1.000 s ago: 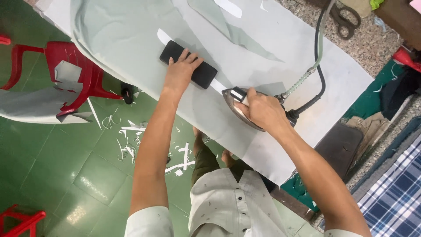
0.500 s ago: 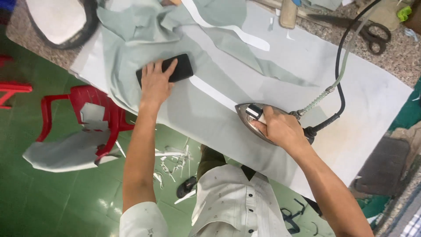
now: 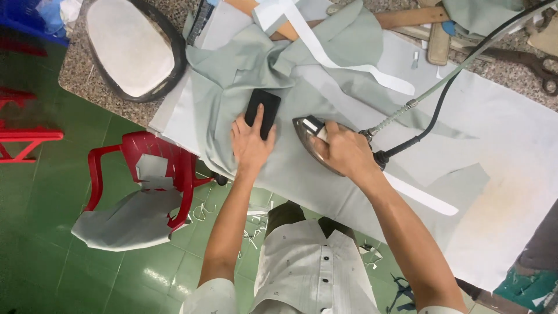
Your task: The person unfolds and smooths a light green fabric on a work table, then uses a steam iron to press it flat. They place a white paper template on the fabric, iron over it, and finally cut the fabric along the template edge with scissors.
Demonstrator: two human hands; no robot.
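Observation:
A pale grey-green garment point(image 3: 325, 75) lies spread over a white padded ironing surface point(image 3: 511, 145). My left hand point(image 3: 251, 141) presses a flat black rectangular block point(image 3: 263, 112) down onto the cloth, fingers spread over its near end. My right hand point(image 3: 343, 150) grips the handle of a metal clothes iron point(image 3: 306, 141) that rests on the fabric just right of the block, its pointed tip facing the block. A black cord and a braided hose point(image 3: 430, 102) run from the iron's rear up to the right. White fabric strips point(image 3: 349, 64) lie across the garment.
A red plastic chair point(image 3: 145, 168) with grey cloth pieces on it stands at the table's left corner, over a green tiled floor littered with scraps. A white oval pad point(image 3: 131, 46) rests on the speckled table top at upper left. Scissors point(image 3: 537, 67) and wooden tools lie at the back right.
My view and both hands have shifted left along the garment. The left hand has slid the black block toward the garment's left part, and the iron has followed close beside it.

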